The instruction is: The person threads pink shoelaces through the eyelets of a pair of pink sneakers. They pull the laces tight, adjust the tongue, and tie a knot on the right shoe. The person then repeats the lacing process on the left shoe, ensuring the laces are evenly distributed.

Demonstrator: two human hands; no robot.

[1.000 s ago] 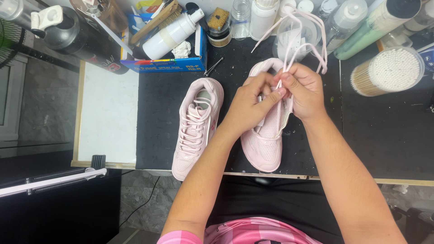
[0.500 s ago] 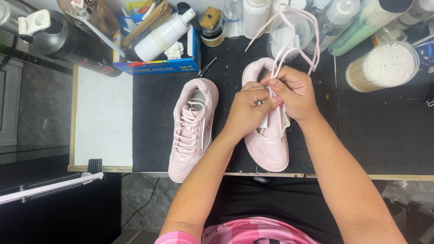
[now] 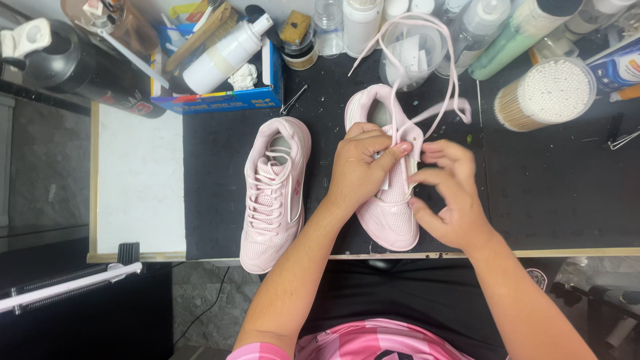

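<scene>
Black matting (image 3: 547,193) lies under your work. Your left hand (image 3: 360,163) pinches the unlaced pink shoe (image 3: 390,213); its pale lace (image 3: 433,73) loops beyond, while your right hand (image 3: 450,193), fingers spread, hovers beside it.

You sit at a black-matted bench (image 3: 560,200) edged in pale wood. A white panel (image 3: 137,180) covers its left end. Left of the bench stands a grey marbled wall (image 3: 40,180); below it, grey floor tiles (image 3: 207,300).
</scene>
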